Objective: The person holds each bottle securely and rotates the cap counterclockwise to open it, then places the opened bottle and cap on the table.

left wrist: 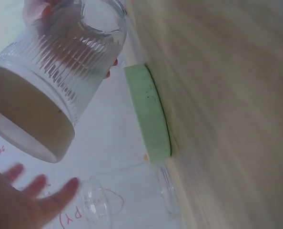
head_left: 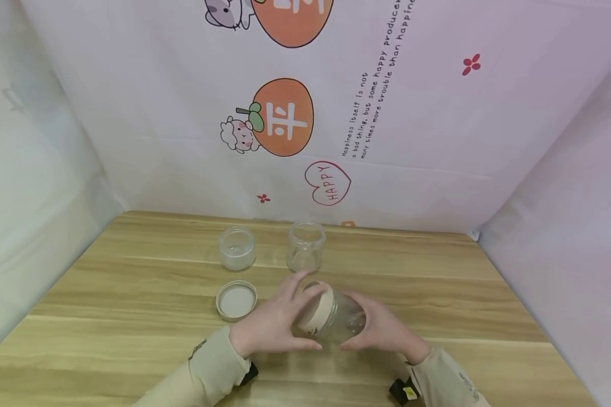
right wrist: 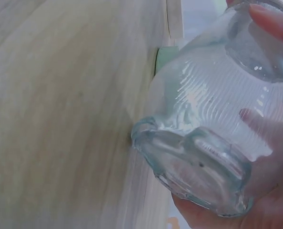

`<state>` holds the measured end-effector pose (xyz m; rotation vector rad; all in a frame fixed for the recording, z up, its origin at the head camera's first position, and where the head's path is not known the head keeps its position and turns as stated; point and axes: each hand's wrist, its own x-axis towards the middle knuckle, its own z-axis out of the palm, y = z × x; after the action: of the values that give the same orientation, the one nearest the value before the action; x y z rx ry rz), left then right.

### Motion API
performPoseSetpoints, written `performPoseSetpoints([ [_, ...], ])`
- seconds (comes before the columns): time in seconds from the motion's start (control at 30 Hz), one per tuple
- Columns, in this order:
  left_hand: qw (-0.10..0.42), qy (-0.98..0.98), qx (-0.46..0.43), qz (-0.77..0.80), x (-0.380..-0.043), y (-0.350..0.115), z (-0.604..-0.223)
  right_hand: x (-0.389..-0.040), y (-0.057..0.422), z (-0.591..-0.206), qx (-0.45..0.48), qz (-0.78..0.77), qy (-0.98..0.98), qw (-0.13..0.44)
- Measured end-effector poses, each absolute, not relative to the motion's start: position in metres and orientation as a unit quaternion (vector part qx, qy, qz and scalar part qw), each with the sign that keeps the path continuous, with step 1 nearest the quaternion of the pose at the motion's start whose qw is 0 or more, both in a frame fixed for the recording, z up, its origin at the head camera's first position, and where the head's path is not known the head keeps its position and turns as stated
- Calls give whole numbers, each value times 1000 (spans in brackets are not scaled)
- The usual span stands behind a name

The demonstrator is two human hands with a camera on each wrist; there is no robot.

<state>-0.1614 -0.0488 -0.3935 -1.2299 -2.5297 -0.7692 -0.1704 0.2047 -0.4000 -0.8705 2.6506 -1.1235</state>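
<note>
A ribbed clear glass jar [head_left: 343, 319] with a pale lid [head_left: 317, 308] over its mouth lies tipped sideways, lid toward the left. My right hand [head_left: 384, 328] grips it around the base end, thumb and fingers on opposite sides. In the right wrist view the jar's lobed glass base [right wrist: 194, 167] faces the camera. My left hand [head_left: 277, 319] is spread around the lid's side, and in the left wrist view its fingers [left wrist: 60, 198] stand apart from the lid. Left of that hand, a loose lid [head_left: 236, 299] lies inside up; its side shows green [left wrist: 148, 112] in the left wrist view.
Behind the hands, a short glass jar [head_left: 236, 249] and a taller glass jar [head_left: 305, 246] stand on the wooden table [head_left: 412, 271]. A printed white cloth [head_left: 407, 186] hangs along the table's back edge, with white cloth at both sides.
</note>
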Motion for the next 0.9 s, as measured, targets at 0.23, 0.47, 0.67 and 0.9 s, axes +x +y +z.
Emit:
performPoseSetpoints([
  [0.23,209,-804,-521,-196,-164,-50,-394,-168,205,-398,-289,-365,882,73],
  [0.47,245,-793,-532,-167,-165,-48,-390,-166,204,-398,-301,-354,884,52],
  [0.67,210,-819,-479,-235,-162,-47,-388,-163,209,-399,-296,-358,885,38],
  [0.9,160,-843,-394,-330,-156,-40,-388,-156,227,-398,-287,-373,882,8],
])
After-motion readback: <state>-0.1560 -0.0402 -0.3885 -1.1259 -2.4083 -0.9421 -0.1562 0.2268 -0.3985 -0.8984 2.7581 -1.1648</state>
